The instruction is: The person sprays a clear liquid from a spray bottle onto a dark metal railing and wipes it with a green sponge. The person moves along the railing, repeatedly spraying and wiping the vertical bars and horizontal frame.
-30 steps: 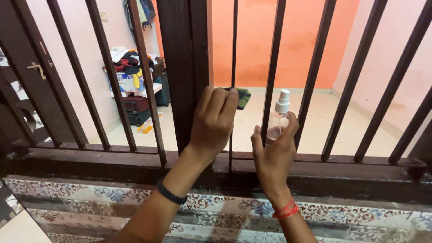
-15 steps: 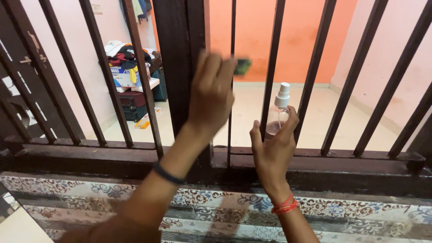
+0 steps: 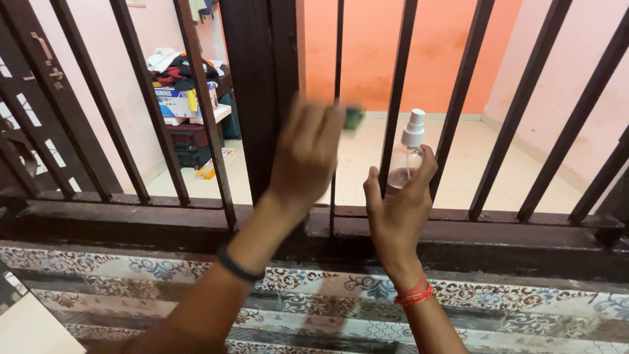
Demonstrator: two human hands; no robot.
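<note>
Grille [image 3: 517, 118] of dark brown metal bars fills the view, set in a heavy frame with one wide vertical post [image 3: 262, 85] left of centre. Bottom rail [image 3: 472, 229] runs across; below it, a ledge faced with patterned tiles [image 3: 524, 305]. Behind the bars: room with orange back wall [image 3: 426, 46], pale floor, and at far left a pile of clothes and boxes [image 3: 180, 78] on stacked luggage.

Left hand [image 3: 304, 154] is raised against the thin bar just right of the post, motion-blurred. Grip closed, fingers curled over a dark green cloth [image 3: 354, 117]; only a corner of the cloth shows past the fingertips, pressed at the bar. Black band [image 3: 236, 265] on the left wrist.

Right hand [image 3: 400, 210] sits lower and just right of the left, near the bottom rail. Grip wrapped around a small clear spray bottle [image 3: 406, 160], held upright, white nozzle on top, pinkish liquid inside. Bottle lies close beside the next bar to the right; contact cannot be told. Red threads [image 3: 414, 295] on the right wrist.
</note>
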